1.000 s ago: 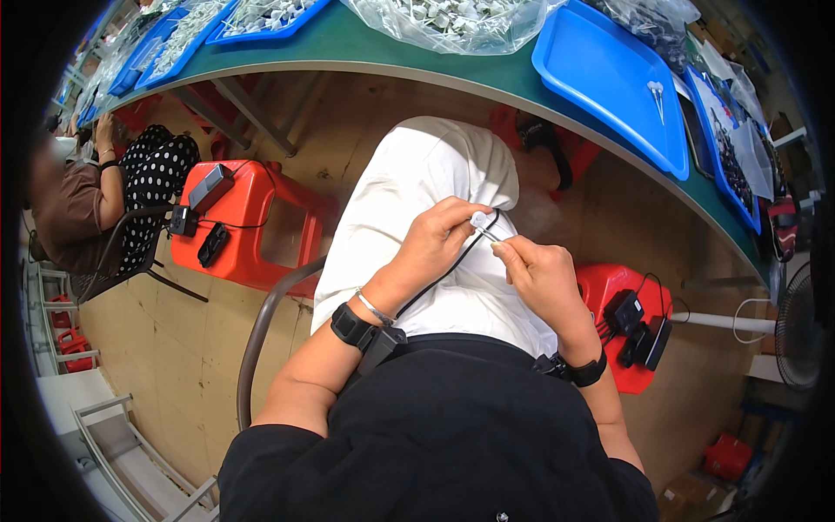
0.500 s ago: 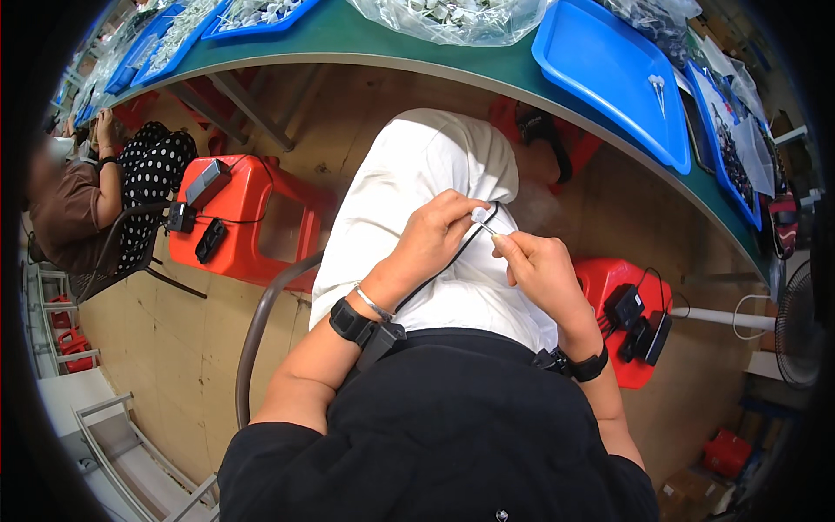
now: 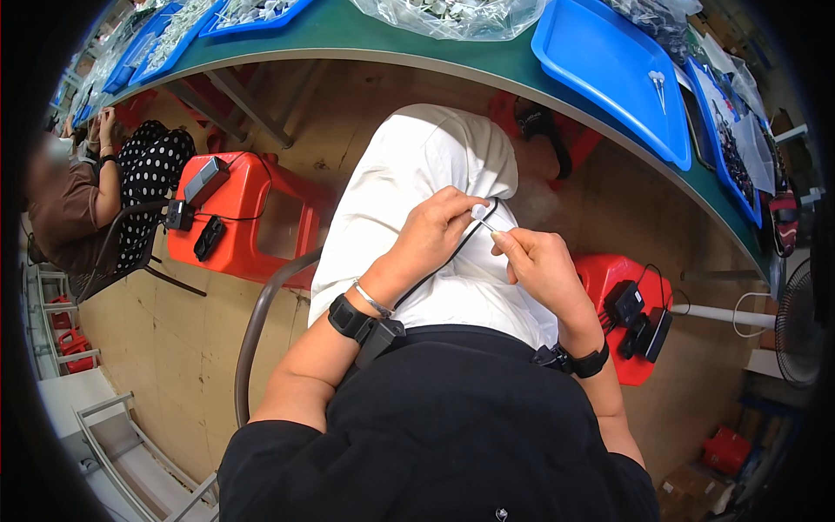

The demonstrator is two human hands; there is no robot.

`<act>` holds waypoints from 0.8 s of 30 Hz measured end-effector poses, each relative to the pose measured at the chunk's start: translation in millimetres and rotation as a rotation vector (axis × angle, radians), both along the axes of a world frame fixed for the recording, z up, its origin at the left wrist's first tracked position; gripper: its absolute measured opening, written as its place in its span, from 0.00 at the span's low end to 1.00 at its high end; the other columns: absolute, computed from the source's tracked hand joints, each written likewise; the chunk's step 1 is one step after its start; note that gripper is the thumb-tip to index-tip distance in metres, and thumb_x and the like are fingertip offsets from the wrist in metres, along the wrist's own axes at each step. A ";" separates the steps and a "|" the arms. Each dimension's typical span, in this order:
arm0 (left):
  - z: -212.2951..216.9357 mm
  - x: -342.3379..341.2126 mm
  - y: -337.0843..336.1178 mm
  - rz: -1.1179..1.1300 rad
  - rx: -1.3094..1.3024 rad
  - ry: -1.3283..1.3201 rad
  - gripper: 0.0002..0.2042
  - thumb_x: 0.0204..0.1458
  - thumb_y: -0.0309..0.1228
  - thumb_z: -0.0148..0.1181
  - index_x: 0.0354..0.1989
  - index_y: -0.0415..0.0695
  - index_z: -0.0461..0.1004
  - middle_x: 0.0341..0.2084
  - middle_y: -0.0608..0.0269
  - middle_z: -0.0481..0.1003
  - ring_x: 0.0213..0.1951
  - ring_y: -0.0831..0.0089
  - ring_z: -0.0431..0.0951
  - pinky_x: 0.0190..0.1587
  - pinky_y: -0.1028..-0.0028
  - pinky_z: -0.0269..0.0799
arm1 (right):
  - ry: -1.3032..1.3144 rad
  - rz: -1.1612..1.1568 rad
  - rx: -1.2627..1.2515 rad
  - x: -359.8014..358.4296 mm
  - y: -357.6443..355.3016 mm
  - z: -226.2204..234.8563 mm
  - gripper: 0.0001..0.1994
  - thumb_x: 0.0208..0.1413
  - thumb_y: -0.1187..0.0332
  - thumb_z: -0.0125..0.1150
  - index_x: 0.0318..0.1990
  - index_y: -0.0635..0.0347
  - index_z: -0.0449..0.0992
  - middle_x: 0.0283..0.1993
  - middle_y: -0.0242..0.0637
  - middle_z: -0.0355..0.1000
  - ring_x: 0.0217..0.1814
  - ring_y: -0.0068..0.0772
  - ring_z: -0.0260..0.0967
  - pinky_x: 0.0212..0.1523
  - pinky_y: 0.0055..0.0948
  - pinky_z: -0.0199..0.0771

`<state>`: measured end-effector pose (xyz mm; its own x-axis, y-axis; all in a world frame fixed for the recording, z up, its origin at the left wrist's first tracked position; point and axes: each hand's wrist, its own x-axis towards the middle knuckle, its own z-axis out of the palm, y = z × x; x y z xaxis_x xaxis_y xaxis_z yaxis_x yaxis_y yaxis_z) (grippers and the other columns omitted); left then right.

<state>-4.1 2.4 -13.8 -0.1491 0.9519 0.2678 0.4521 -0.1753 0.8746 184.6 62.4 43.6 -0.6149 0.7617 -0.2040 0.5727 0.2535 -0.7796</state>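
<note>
Over my lap, my left hand [image 3: 431, 228] pinches the pale, rounded head of a small thin-stemmed piece [image 3: 480, 214] between thumb and fingertips. My right hand [image 3: 541, 268] closes thumb and forefinger on the other end of its narrow stem. The piece slants down from left to right between the two hands, which stay a short way apart. A black cord [image 3: 454, 254] runs across the white trousers under my left hand. Two similar white-headed, thin-stemmed pieces [image 3: 658, 85] lie in the blue tray [image 3: 591, 65] on the table.
Ahead curves the green table edge [image 3: 322, 48], bearing a clear bag of small parts [image 3: 452, 13] and more blue trays. Red stools with black devices flank me, one left [image 3: 235, 230] and one right [image 3: 600, 283]. A fan [image 3: 796, 322] stands far right; another person sits left.
Both hands keep their hold on the small piece, with only a very slight shift. Nothing has been taken up or let go.
</note>
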 end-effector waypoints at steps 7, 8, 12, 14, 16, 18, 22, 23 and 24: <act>-0.8 -0.6 -0.1 -0.027 -0.013 -0.023 0.12 0.57 0.18 0.56 0.47 0.42 0.80 0.32 0.61 0.75 0.33 0.71 0.75 0.38 0.73 0.71 | 0.061 0.011 -0.178 3.3 5.5 -1.0 0.19 0.66 0.58 0.56 0.29 0.64 0.80 0.11 0.33 0.66 0.15 0.21 0.64 0.23 0.28 0.65; -1.3 -0.8 0.2 -0.057 -0.038 -0.096 0.11 0.59 0.20 0.56 0.47 0.42 0.80 0.33 0.63 0.75 0.33 0.73 0.74 0.38 0.74 0.71 | 0.102 0.018 -0.255 4.4 6.7 -1.0 0.19 0.66 0.58 0.55 0.29 0.65 0.80 0.12 0.31 0.65 0.15 0.19 0.62 0.22 0.26 0.63; 2.4 0.1 0.1 -0.123 -0.076 -0.224 0.10 0.63 0.24 0.54 0.49 0.43 0.80 0.34 0.67 0.75 0.33 0.79 0.72 0.38 0.77 0.70 | 0.170 0.042 -0.415 7.8 11.6 -2.1 0.20 0.67 0.58 0.54 0.29 0.64 0.80 0.13 0.27 0.64 0.16 0.14 0.57 0.21 0.23 0.58; 2.6 0.2 -0.1 -0.130 -0.091 -0.249 0.10 0.63 0.25 0.54 0.49 0.42 0.79 0.34 0.67 0.74 0.32 0.80 0.71 0.38 0.77 0.70 | 0.184 0.045 -0.453 7.8 12.6 0.0 0.20 0.67 0.58 0.54 0.30 0.65 0.80 0.13 0.26 0.64 0.16 0.14 0.57 0.21 0.22 0.57; 2.9 0.2 -0.4 -0.138 -0.106 -0.273 0.10 0.63 0.26 0.54 0.49 0.42 0.79 0.34 0.67 0.74 0.32 0.80 0.70 0.37 0.78 0.69 | 0.196 0.047 -0.492 8.0 13.2 0.8 0.20 0.68 0.58 0.54 0.30 0.65 0.80 0.13 0.25 0.64 0.16 0.14 0.57 0.21 0.21 0.56; 3.5 0.1 -0.7 -0.149 -0.145 -0.303 0.10 0.64 0.26 0.54 0.50 0.41 0.79 0.35 0.67 0.74 0.32 0.81 0.69 0.37 0.79 0.68 | 0.206 0.049 -0.517 8.3 13.6 0.4 0.20 0.68 0.58 0.54 0.30 0.65 0.80 0.13 0.25 0.64 0.16 0.13 0.56 0.21 0.21 0.56; 2.7 0.1 -0.5 -0.159 -0.139 -0.318 0.11 0.64 0.26 0.54 0.50 0.41 0.79 0.35 0.67 0.75 0.32 0.81 0.68 0.36 0.79 0.68 | 0.217 0.058 -0.507 8.9 14.0 -3.5 0.20 0.68 0.58 0.54 0.30 0.65 0.80 0.13 0.25 0.64 0.16 0.13 0.57 0.21 0.21 0.56; 2.5 0.0 -0.3 -0.159 -0.148 -0.316 0.11 0.64 0.26 0.54 0.50 0.41 0.79 0.35 0.67 0.75 0.32 0.81 0.69 0.37 0.79 0.68 | 0.217 0.056 -0.486 9.2 14.0 -5.3 0.20 0.67 0.58 0.54 0.29 0.65 0.80 0.13 0.25 0.64 0.16 0.13 0.57 0.21 0.21 0.56; 2.2 0.0 -0.1 -0.159 -0.156 -0.314 0.11 0.64 0.26 0.54 0.50 0.41 0.79 0.35 0.67 0.75 0.32 0.81 0.69 0.37 0.79 0.68 | 0.217 0.055 -0.465 9.4 13.9 -6.1 0.20 0.67 0.58 0.55 0.29 0.64 0.80 0.13 0.25 0.64 0.16 0.13 0.57 0.21 0.21 0.56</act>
